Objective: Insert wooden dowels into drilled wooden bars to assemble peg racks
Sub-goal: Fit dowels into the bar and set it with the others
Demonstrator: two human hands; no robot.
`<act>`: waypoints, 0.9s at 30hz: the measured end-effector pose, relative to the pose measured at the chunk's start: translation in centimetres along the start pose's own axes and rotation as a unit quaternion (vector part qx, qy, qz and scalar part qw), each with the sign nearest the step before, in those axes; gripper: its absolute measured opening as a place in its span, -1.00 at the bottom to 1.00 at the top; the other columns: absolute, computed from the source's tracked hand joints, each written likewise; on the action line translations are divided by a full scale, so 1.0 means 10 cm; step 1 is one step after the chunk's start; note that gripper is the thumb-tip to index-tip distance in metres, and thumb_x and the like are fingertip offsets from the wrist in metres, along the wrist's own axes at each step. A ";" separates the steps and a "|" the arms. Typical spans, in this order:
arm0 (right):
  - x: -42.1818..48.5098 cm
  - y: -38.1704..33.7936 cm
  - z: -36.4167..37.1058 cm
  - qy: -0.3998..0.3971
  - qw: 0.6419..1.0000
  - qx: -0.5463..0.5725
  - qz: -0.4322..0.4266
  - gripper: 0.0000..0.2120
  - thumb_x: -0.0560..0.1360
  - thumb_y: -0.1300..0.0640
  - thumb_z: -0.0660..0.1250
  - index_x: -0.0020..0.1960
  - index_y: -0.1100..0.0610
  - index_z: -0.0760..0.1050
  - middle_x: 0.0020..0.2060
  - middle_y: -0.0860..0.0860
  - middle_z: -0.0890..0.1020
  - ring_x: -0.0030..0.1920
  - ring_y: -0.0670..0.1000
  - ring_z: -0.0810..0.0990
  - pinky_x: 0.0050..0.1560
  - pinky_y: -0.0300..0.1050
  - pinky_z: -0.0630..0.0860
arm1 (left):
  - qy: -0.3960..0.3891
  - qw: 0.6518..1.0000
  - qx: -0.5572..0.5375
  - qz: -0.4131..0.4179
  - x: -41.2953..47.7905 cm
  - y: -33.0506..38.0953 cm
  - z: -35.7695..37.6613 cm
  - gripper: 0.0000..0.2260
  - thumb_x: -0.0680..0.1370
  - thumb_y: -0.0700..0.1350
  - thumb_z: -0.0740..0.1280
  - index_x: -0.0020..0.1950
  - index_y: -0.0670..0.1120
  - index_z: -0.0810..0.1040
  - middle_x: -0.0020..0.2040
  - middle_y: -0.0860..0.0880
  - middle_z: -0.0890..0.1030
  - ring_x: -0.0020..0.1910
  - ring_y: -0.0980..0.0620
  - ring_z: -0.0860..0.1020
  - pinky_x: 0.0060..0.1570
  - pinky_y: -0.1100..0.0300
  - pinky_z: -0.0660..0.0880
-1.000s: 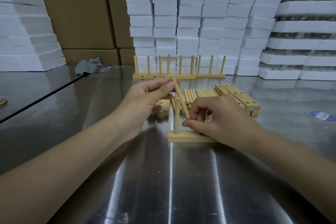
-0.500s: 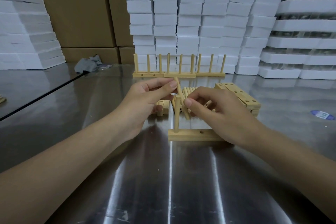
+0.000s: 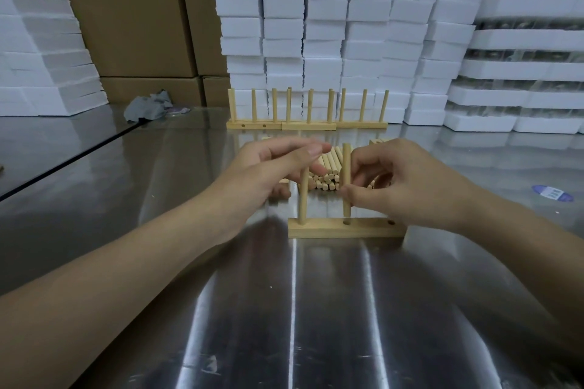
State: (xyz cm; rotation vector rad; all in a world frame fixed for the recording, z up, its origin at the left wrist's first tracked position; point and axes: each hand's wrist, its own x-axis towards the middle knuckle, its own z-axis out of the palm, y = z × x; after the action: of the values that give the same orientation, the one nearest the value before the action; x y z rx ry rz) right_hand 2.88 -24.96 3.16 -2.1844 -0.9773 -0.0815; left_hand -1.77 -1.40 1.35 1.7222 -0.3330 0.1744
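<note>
A short wooden bar [image 3: 346, 228] lies flat on the shiny steel desk [image 3: 284, 309], its long side facing the person, with a broad stretch of bare steel between it and the near edge of the view. One dowel [image 3: 303, 199] stands upright in the bar's left hole. The right hand [image 3: 407, 186] holds a second dowel [image 3: 346, 167] upright; its grip is a pinch of thumb and fingertips about the middle of the stick. The stick's lower end sits at the mouth of the middle hole [image 3: 347, 222]; whether it has entered cannot be told. The right hole [image 3: 391, 222] shows just beside the right wrist.

The left hand [image 3: 271, 167] hovers over the standing dowel and hides its top. Its fingers lie loosely straight and its grip has nothing in it, though the hand is blurred.

Just behind the hands is a heap of loose dowels [image 3: 325, 170], and the corner of a drilled bar [image 3: 377, 140] shows above the right hand. Further back, three finished racks [image 3: 306, 125] stand end to end in a row, near a wall of white foam blocks [image 3: 331, 25] that closes off the far side. Cardboard boxes [image 3: 136, 9] and more foam close the left rear.

A dark seam [image 3: 63, 164] runs slantwise across the left of the desk. A grey rag [image 3: 148, 107] lies at its far end, and a blue sticker [image 3: 552, 193] lies well apart to the right.
</note>
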 end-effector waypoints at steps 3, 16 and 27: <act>-0.02 -0.02 -0.02 -0.022 1.000 0.007 0.002 -0.92 0.53 0.15 0.51 -0.13 0.09 0.68 -0.26 0.02 0.73 -0.17 0.05 0.72 0.00 0.25 0.64 | -0.003 1.000 0.005 -0.005 0.00 0.00 0.00 -0.69 0.58 0.17 0.39 0.22 0.09 0.74 0.03 -0.03 0.75 -0.04 0.06 0.65 -0.05 0.09 0.48; -0.04 -0.10 -0.08 -0.082 0.996 0.023 0.002 -0.86 0.47 0.27 0.47 -0.10 0.04 0.72 -0.20 0.02 0.76 -0.15 0.02 0.75 0.07 0.20 0.68 | -0.008 1.000 0.010 -0.011 0.02 -0.07 0.02 -0.66 0.62 0.21 0.32 0.08 0.01 0.78 -0.18 -0.04 0.69 -0.16 0.08 0.60 -0.18 0.19 0.46; 0.00 -0.07 0.01 -0.046 0.999 -0.022 0.004 -0.87 0.53 0.19 0.48 -0.05 -0.05 0.70 -0.16 -0.10 0.77 -0.07 -0.13 0.74 0.12 0.05 0.66 | 0.011 1.000 0.009 0.000 0.01 -0.06 0.02 -0.68 0.69 0.10 0.29 0.05 -0.06 0.77 -0.22 -0.05 0.63 -0.18 0.01 0.57 -0.15 0.10 0.44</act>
State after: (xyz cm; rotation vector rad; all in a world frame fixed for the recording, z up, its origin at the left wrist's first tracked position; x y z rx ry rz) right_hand 2.35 -24.55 3.49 -2.2502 -1.0256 0.0008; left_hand -1.47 -1.56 0.81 1.7370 -0.3166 0.1977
